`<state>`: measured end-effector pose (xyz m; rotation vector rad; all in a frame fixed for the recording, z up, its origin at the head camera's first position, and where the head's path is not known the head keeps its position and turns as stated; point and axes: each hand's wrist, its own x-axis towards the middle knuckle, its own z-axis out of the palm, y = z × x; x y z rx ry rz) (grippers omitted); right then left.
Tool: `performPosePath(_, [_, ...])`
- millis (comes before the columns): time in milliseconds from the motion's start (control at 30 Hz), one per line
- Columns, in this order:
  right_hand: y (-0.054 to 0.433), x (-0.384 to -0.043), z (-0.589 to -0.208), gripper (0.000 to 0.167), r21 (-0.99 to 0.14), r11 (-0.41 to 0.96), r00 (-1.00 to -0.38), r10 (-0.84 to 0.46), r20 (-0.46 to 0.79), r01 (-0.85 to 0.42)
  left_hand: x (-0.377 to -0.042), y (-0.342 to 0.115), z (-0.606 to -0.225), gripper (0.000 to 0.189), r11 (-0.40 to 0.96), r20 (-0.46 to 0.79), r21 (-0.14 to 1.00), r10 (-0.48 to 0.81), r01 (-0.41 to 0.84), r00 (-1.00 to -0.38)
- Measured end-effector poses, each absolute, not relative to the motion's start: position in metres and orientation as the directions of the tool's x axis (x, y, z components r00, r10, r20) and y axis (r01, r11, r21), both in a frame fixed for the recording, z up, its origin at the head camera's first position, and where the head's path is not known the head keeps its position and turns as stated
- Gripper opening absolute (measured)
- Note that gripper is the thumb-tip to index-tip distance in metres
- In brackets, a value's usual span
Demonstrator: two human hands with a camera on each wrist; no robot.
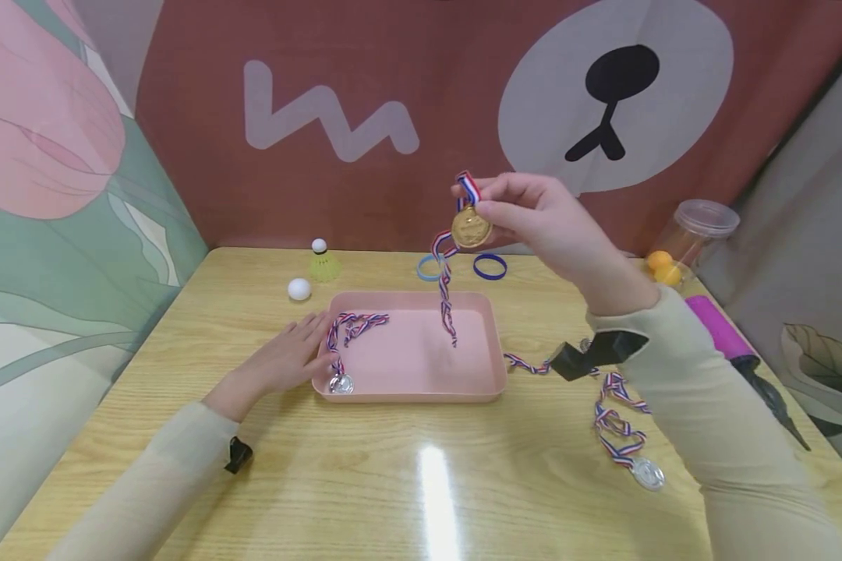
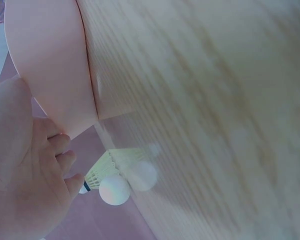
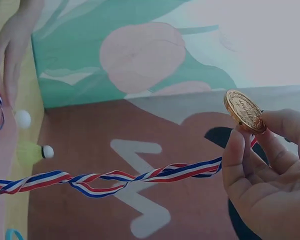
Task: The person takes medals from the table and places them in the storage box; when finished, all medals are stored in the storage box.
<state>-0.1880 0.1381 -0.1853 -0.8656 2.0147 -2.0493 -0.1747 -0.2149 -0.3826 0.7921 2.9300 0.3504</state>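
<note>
Cream sleeves (image 1: 702, 421) reach in from the near left and near right, a black device (image 1: 238, 454) at each wrist, over a wooden table (image 1: 365, 491) with a bright streak of light on its near part. On the right, the right hand (image 1: 533, 214) is raised and pinches a gold medal (image 1: 472, 227) between thumb and fingers, above the far right part of a pink tray (image 1: 410, 396). Its twisted ribbon (image 1: 445, 292), red, white and blue, hangs down over the tray; whether the lower end touches the bottom, I cannot tell. The left hand (image 1: 288, 357) lies at the tray's left rim, fingers extended and touching it, holding nothing. Inside the tray, at the near left corner, is silver (image 1: 341, 383), one disc or two I cannot tell, with ribbon trailing toward the far side. Near right on the table lies a silver medal (image 1: 648, 473), its ribbon loosely folded beyond it; another ribbon (image 1: 526, 364) lies just right of the tray, partly hidden by the right arm. Far left stand a shuttlecock (image 1: 325, 265) and a white ball (image 1: 298, 289), near each other. Beyond the tray are a light blue band (image 1: 422, 270) and a dark blue band (image 1: 489, 276). Far right, a clear jar (image 1: 707, 220) holds orange balls (image 1: 668, 273), with a magenta cylinder (image 1: 717, 323) on its near side.
</note>
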Motion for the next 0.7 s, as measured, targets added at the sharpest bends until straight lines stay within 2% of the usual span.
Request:
performPosePath(100, [0.122, -0.190, -0.193, 0.009, -0.955, -0.030, -0.819, -0.508, 0.268, -0.294, -0.174, -0.215, -0.383, 0.070, 0.840, -0.026, 0.237, 0.507, 0.487, -0.862])
performPosePath(333, [0.085, -0.200, -0.215, 0.012, -0.969, -0.012, -0.788, -0.579, 0.209, -0.248, -0.173, -0.215, -0.383, 0.069, 0.841, -0.016, 0.222, 0.509, 0.493, -0.861])
performPosePath(700, [0.053, -0.217, -0.267, 0.007, -0.981, 0.137, -0.835, -0.549, 0.038, -0.135, -0.177, -0.216, -0.385, 0.070, 0.841, -0.013, 0.219, 0.510, 0.495, -0.860])
